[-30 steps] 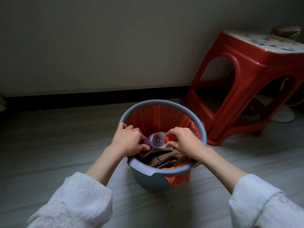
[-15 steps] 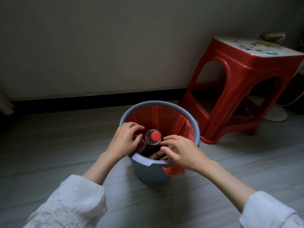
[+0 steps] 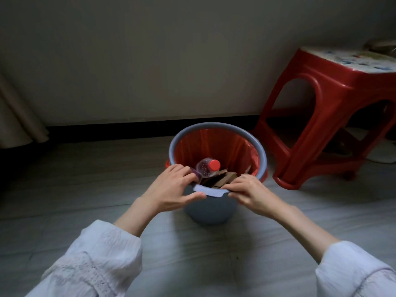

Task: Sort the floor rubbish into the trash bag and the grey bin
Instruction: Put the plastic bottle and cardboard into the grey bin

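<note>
Floor [image 3: 64,189]: grey boards; my grey bin [image 3: 211,211] stands on it, near the red stool [image 3: 334,103].
Trash bag [image 3: 214,144]: red liner inside the bin.
Bottle [image 3: 209,168]: inside the bag, long axis tilted, red cap pointing up and right, leaning on cardboard scraps [image 3: 222,181].
Left hand [image 3: 171,189]: my fingers curl over the near rim, thumb outside, gripping it.
Right hand [image 3: 249,192]: fingers and thumb pinch the same near rim.
</note>
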Action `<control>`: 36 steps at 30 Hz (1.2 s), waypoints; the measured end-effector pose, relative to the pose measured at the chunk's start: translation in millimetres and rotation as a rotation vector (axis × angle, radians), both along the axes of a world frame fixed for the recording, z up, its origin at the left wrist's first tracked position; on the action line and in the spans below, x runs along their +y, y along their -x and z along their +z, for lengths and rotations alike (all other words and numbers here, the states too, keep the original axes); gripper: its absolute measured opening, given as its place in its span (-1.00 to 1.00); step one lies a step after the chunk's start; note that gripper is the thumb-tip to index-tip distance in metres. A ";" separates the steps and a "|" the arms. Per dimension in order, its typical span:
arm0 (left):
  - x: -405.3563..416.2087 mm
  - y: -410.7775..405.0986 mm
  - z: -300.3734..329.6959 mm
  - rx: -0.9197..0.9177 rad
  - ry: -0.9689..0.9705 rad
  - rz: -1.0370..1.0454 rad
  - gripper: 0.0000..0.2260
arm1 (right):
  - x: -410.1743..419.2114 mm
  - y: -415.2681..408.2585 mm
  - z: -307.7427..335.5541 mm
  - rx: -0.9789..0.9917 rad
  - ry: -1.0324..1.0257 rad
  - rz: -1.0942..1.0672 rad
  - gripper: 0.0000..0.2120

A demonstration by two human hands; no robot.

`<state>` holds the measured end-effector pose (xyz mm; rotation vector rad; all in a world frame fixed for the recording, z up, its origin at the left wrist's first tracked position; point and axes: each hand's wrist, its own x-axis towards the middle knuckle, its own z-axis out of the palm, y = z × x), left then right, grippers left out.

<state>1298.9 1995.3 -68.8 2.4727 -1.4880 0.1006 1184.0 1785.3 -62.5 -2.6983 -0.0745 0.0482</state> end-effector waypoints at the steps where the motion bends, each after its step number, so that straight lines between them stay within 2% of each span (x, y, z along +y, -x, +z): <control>1: 0.1 -1.2 0.3 -0.018 -0.012 -0.004 -0.52 | -3.7 -6.9 0.0 -0.008 0.009 -0.023 -0.68; 8: 21.0 -22.2 4.1 0.053 -0.027 0.037 -0.68 | 1.9 -65.8 7.5 -0.062 0.142 -0.070 -0.62; 13: 43.5 -43.2 0.2 -0.083 0.056 0.129 -0.73 | 21.3 -101.7 -1.7 -0.060 0.229 -0.115 -0.52; 15: 59.7 -51.9 -3.1 -0.146 0.099 0.210 -0.75 | 32.5 -104.5 -1.3 -0.079 0.221 -0.060 -0.54; 18: 76.3 -57.2 -8.6 -0.169 0.162 0.278 -0.79 | 52.4 -95.1 -4.4 -0.213 0.187 0.057 -0.56; 22: 75.8 -78.1 -12.4 -0.168 0.194 0.343 -0.81 | 59.1 -113.6 -13.2 -0.380 0.270 0.063 -0.63; 26: 59.7 -110.4 -10.5 -0.120 0.185 0.405 -0.81 | 59.0 -149.9 -9.5 -0.346 0.234 -0.032 -0.69; 30: 36.7 -147.2 -9.3 -0.022 0.201 0.473 -0.77 | 51.6 -188.0 -11.6 -0.381 0.389 -0.105 -0.78; 33: 24.6 -174.9 -10.3 0.019 0.225 0.489 -0.76 | 48.7 -213.3 -12.5 -0.373 0.410 -0.168 -0.82; 36: 14.6 -197.8 -11.2 0.005 0.200 0.493 -0.74 | 44.0 -238.4 -11.6 -0.315 0.376 -0.205 -0.72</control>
